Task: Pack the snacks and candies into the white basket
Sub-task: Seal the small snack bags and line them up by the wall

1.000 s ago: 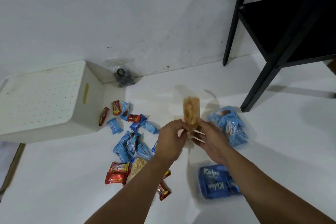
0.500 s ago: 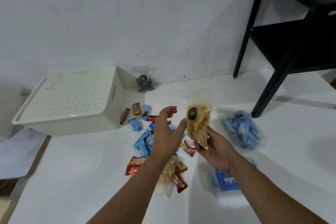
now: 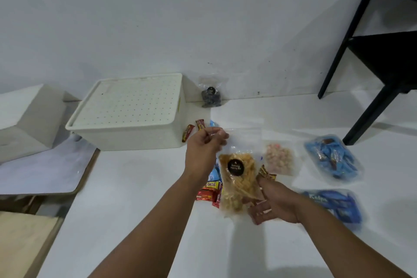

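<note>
Holding a clear plastic bag of yellow fried snack strips with a round black label [image 3: 237, 178] in mid-air over the white floor [image 3: 140, 198], the right hand [image 3: 274, 204] supports the bag's lower end from beneath and to the right, fingers curled under it, thumb not visible. Left hand [image 3: 206, 150] is raised at the bag's transparent top edge, fingertips bunched together in a pinch; blurred, cannot tell for sure whether they grip the plastic or just touch it. White perforated plastic basket [image 3: 128, 113] sits upside down on the floor against the wall, left of the hands, well apart from the held bag. Small red candy wrappers [image 3: 191, 130] lie just beside the basket's right wall. More red and blue wrapped candies [image 3: 209, 189] are scattered on the floor below the held bag, partly hidden by it and the left forearm. Clear pouch of pale round nuts [image 3: 278, 158] lies right of the bag. Clear bag of light blue wrapped candies [image 3: 331, 158] lies further right, near the black table leg [image 3: 372, 110]. Dark blue snack pack with white lettering [image 3: 334, 204] lies right of the right wrist. Small clear bag with dark contents [image 3: 211, 95] leans at the wall base, right of the basket. White box [image 3: 29, 115] sits far left.
</note>
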